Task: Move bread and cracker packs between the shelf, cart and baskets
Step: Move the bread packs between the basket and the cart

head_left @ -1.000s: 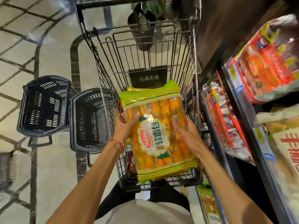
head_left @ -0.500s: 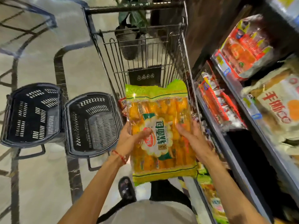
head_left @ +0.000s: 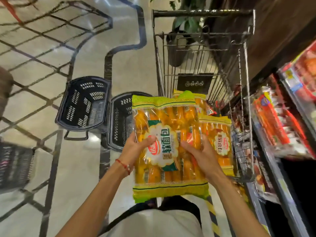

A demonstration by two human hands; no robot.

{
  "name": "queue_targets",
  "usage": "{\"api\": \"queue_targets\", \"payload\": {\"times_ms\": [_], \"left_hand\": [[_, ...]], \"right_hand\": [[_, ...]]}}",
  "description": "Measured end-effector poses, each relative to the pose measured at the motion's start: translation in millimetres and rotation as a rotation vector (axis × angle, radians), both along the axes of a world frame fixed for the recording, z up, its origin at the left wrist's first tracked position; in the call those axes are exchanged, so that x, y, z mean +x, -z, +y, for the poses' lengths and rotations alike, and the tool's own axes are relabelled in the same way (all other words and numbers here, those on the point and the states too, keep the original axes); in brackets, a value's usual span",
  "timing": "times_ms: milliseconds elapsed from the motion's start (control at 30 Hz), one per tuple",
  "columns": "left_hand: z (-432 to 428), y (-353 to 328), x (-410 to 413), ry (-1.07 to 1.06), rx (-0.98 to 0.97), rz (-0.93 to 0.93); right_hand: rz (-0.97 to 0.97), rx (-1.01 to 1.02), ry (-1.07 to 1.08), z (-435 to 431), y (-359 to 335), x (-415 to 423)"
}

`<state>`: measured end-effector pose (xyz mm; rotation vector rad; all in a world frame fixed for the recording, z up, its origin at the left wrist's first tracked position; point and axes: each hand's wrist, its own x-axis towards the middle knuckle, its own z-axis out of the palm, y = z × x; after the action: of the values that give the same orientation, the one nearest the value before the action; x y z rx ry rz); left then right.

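Two black baskets (head_left: pixel 83 103) sit side by side on the floor left of the wire cart (head_left: pixel 203 48); shelf (head_left: pixel 280 177) to the right. Cart holds at least one matching pack (head_left: pixel 220 139). Bread pack (head_left: pixel 164 124) is held flat above the cart's near-left corner, left hand (head_left: pixel 135 147) and right hand (head_left: pixel 200 151) each gripping a long edge. Step in hand, judged: cart-to-basket transfer. Next move calls for swinging left, lowering into the nearer basket.

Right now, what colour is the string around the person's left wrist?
Red: a thin string bracelet on the left wrist, seen in the head view, the only one.
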<state>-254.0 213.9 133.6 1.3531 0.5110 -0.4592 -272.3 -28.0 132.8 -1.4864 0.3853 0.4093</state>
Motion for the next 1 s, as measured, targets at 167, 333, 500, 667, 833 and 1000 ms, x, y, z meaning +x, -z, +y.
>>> {"api": "queue_targets", "payload": {"times_ms": [167,333,500,667,833,1000], "left_hand": [[47,13,-7,-0.238,0.141,0.013],[107,38,9,-0.243,0.158,0.013],[180,84,68,-0.083,0.142,0.078],[232,138,135,-0.021,0.213,0.114],[249,194,185,-0.056,0.244,0.172],[248,279,213,-0.032,0.317,0.153]], "right_hand": [[-0.001,-0.023,-0.064,52,20,26],[0.04,-0.042,-0.114,114,34,57],[0.146,-0.146,-0.11,180,71,103],[0.216,-0.181,-0.077,239,109,153],[0.229,-0.301,-0.042,270,168,198],[0.224,-0.306,-0.125,277,248,239]]}}
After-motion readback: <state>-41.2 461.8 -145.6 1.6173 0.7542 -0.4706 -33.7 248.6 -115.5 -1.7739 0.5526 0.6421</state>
